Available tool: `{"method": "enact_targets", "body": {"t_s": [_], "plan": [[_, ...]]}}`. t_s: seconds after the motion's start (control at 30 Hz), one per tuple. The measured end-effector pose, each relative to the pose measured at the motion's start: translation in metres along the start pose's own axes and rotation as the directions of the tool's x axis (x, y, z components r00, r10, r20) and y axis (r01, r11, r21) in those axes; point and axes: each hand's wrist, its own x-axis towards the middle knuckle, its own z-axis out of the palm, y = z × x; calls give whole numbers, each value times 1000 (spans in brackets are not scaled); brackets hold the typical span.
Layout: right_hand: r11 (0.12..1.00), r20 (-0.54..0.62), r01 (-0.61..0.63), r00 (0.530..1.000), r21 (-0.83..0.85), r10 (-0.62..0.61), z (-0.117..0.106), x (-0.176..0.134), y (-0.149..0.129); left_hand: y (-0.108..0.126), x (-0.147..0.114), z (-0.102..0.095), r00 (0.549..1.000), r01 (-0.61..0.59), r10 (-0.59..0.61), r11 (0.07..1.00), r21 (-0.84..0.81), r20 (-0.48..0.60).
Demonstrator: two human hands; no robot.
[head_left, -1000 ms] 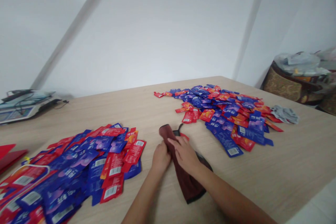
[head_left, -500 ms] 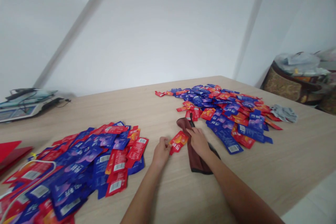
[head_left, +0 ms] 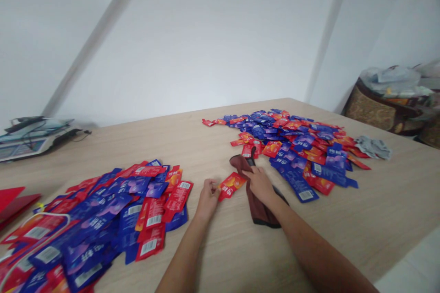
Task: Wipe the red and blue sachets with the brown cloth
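My left hand (head_left: 208,199) pinches the left end of a red-and-orange sachet (head_left: 232,185) at the middle of the table. The sachet's right end meets a brown cloth (head_left: 258,206) with black edging, which lies crumpled and stretched lengthwise toward me. Over the cloth's upper part rests my right hand (head_left: 260,184), its fingers closed on the fabric next to the sachet; the fingertips are partly hidden in the folds. A dark strip (head_left: 252,155) of the cloth's edging sticks out beyond that hand.
A pile of red and blue sachets (head_left: 127,210) spreads at the left, with another pile (head_left: 292,137) at the back right. Grey gloves or cloth (head_left: 373,147) lie beside it. A flat device (head_left: 34,139) and a red folder (head_left: 15,206) are at the left edge. An armchair (head_left: 369,107) stands beyond the table.
My left hand and the red sachet have shifted slightly left, so more of the sachet shows beside the cloth. My right hand stays on the cloth nearly in place.
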Motion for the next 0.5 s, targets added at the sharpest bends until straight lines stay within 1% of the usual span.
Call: {"method": "enact_targets", "body": {"t_s": [0.07,0.1,0.13,0.2,0.27,0.33,0.37,0.4,0.43,0.5], "plan": [[1000,-28,-11,1000,11,12,-2,1,9,-1,1,-1,1000,20,-21,999,-31,-15],[1000,-51,-9,999,27,11,-4,-1,9,-1,1,0,1000,25,-26,999,-41,-17],[999,-78,-2,997,50,5,-5,-4,5,-1,1,1,999,28,-29,998,-48,-17],[994,-125,45,992,104,-32,-7,-14,-12,-1,1,3,999,33,-34,998,-53,-10],[979,-128,147,983,139,-129,-6,-25,-34,0,2,5,999,33,-34,998,-50,-11],[956,-81,254,966,144,-244,-3,-32,-52,0,2,5,1000,10,-11,998,-62,-20],[948,-51,286,958,140,-281,-1,-34,-57,0,2,5,1000,-1,0,997,-71,-21],[946,-25,296,955,130,-295,1,-33,-58,0,2,5,1000,-5,3,997,-80,-20],[954,-7,278,960,114,-279,2,-30,-55,0,2,4,1000,0,-1,996,-90,-18],[982,8,176,984,64,-177,4,-19,-39,1,1,3,1000,24,-25,994,-104,-10]]}}
